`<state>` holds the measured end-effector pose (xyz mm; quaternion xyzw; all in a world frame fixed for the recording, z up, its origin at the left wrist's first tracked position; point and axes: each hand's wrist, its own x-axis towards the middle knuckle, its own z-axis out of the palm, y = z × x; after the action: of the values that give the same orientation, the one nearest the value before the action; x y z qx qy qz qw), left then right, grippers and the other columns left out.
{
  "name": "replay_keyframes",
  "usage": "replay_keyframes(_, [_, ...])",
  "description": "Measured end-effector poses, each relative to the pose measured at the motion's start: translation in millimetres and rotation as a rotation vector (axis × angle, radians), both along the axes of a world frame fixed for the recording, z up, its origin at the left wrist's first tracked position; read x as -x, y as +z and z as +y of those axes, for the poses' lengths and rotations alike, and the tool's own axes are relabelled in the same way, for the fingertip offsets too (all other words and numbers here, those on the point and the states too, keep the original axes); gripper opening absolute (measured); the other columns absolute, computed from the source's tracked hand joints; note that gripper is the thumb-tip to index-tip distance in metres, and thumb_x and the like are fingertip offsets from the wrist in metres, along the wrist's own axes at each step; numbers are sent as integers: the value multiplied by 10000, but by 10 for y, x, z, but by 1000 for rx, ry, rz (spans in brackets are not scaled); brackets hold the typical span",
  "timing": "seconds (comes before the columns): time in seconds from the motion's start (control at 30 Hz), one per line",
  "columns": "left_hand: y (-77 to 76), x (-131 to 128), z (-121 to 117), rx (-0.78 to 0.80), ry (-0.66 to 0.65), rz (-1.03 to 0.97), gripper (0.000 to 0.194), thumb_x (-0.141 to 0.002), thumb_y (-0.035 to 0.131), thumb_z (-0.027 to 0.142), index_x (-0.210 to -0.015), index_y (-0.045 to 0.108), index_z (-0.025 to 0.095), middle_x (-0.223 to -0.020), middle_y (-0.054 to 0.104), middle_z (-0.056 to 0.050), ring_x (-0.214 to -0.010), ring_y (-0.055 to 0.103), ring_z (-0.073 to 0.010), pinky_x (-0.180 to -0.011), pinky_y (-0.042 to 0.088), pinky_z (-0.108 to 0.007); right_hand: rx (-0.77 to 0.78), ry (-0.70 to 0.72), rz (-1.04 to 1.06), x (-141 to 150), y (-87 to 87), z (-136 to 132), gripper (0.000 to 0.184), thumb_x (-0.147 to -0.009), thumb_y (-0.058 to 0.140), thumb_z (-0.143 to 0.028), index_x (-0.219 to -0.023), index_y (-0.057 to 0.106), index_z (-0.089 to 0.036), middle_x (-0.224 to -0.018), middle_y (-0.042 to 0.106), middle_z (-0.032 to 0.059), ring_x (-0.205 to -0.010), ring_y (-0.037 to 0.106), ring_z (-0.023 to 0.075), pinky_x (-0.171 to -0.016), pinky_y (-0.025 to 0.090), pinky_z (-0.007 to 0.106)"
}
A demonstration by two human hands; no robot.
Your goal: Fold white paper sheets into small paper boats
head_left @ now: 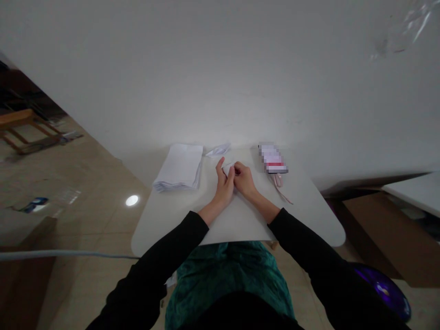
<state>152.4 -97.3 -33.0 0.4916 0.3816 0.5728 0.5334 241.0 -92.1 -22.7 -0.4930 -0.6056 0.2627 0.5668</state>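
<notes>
My left hand (224,184) and my right hand (244,179) meet over the middle of the white table. Between them is a small piece of folded white paper (227,168), partly hidden by my fingers. The left hand grips it with the thumb against it and the index finger raised. Curled fingers of the right hand pinch its right side. Just beyond my hands lies a folded paper shape (219,150). Left of them rests a stack of white paper sheets (181,166).
A phone (273,158) with a pink strap (277,180) lies at the table's right. The table (220,231) stands against a white wall (220,68). A cardboard box (392,233) is on the right, and a wooden stool (24,121) stands at far left.
</notes>
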Motion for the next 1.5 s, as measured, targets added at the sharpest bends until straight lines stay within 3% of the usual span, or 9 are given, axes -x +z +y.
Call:
replay_keyframes(0.3, [29, 47, 111, -67, 32, -41, 576, -889, 583, 535, -1309, 397, 186, -1058, 683, -114, -1001, 673, -204, -900, 531, -386, 44, 64, -196, -62, -42, 9, 103, -699, 587, -153, -627, 657, -177, -687, 622, 19, -655, 536, 148, -628, 399, 273])
replay_keyframes(0.4, [49, 48, 85, -111, -7, -21, 567, -881, 592, 536, -1291, 415, 186, -1072, 691, -117, -1026, 674, -206, -911, 525, -382, 84, 87, -236, -48, -47, -14, 145, -730, 534, -136, -711, 675, -163, -630, 604, 2, -583, 512, 139, -599, 390, 264])
replay_keyframes(0.5, [69, 45, 57, -129, -32, -5, 565, -861, 617, 540, -1260, 447, 178, -1092, 699, -129, -1045, 674, -210, -955, 505, -392, 53, 62, -280, -23, -41, -53, 186, -766, 509, -137, -790, 692, -158, -770, 666, 55, -676, 571, 173, -643, 420, 273])
replay_keyframes(0.63, [80, 28, 76, -89, -29, -136, 596, -837, 661, 516, -1278, 411, 202, -1170, 684, -140, -1035, 690, -214, -955, 509, -415, 17, -7, -327, -9, -8, -88, 230, -794, 494, -134, -866, 712, -152, -811, 666, 76, -696, 575, 180, -675, 429, 283])
replay_keyframes(0.83, [97, 52, 87, -61, -11, -58, 447, -858, 624, 523, -1098, 561, 151, -1053, 716, -152, -984, 697, -242, -870, 545, -411, 102, 81, -351, -34, 56, -76, 178, -726, 519, -112, -730, 695, -143, -684, 644, 35, -593, 528, 140, -612, 389, 255])
replay_keyframes(1.0, [126, 66, 47, -181, -99, 16, 455, -872, 633, 462, -1222, 509, 199, -1140, 693, -114, -1059, 661, -205, -984, 487, -402, 63, 6, -262, -81, 32, -61, 174, -709, 505, -136, -647, 667, -149, -615, 609, 27, -568, 499, 141, -570, 360, 262])
replay_keyframes(1.13, [67, 62, 103, -113, -33, 54, 300, -887, 626, 370, -1127, 580, 195, -1092, 684, -79, -1083, 629, -201, -987, 464, -360, 26, -53, -138, -122, 8, -1, 173, -766, 542, -228, -713, 697, -174, -644, 627, 19, -600, 502, 149, -577, 371, 271])
replay_keyframes(1.27, [-7, 112, 238, 21, 17, 28, 242, -917, 561, 385, -841, 619, 162, -810, 663, -35, -845, 643, -170, -802, 512, -299, 64, 18, -40, -122, 42, 7, 219, -801, 622, -382, -772, 707, -182, -690, 654, 20, -623, 524, 152, -590, 405, 279])
replay_keyframes(1.5, [85, 149, 287, 250, -194, -243, 273, -928, 543, 369, -928, 638, 113, -755, 695, -51, -638, 649, -151, -607, 515, -277, 16, -223, 1, -118, 95, -46, 280, -808, 645, -459, -844, 668, -183, -848, 611, 49, -716, 530, 156, -646, 444, 291])
